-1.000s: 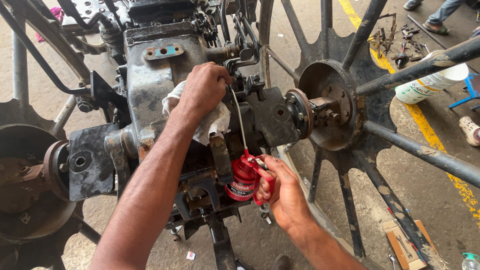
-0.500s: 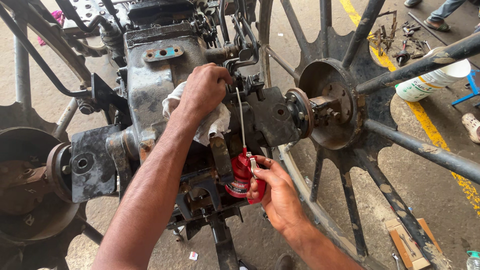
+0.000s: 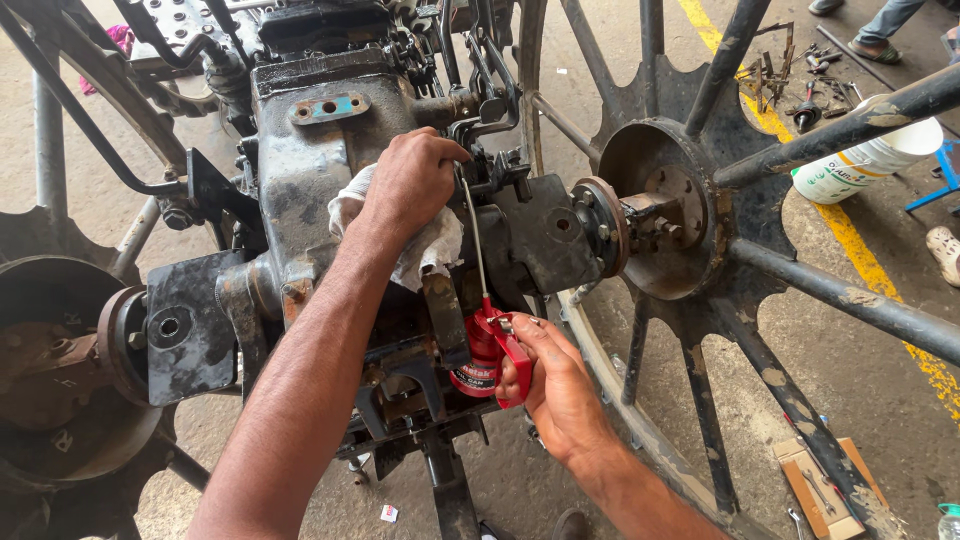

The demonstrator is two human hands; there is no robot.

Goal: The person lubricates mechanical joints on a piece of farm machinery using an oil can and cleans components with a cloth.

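A red oil can (image 3: 482, 358) with a long thin metal spout sits low in front of the greasy black machine housing (image 3: 320, 170), its spout running straight up to the dark linkage near the top of the casting. The right hand (image 3: 552, 385) is wrapped around the can's red trigger lever, fingers curled over it and thumb on the near side, gripping it firmly. At the upper end of the spout, the left hand (image 3: 412, 180) is closed on a crumpled white rag (image 3: 430, 250), pressing it against the housing; the fingertips bend down right beside the spout's tip, though whether they actually touch the spout is hard to tell from this angle. The rag bulges out on both sides of the hand and hangs down below the wrist. To the right of the housing an axle stub ends in a round flange (image 3: 603, 225), which sits inside the hub of a large iron wheel (image 3: 790, 280) with thick bare spokes spreading outward. On the left side a rusty round hub (image 3: 50, 370) lies next to a black bracket plate. Beyond the wheel, on the concrete floor, a white plastic bucket (image 3: 865, 160) stands by a painted yellow line (image 3: 850, 240), with a scatter of hand tools (image 3: 810, 85) just past it. A flat cardboard box (image 3: 815, 490) rests on the floor near the lower right corner.
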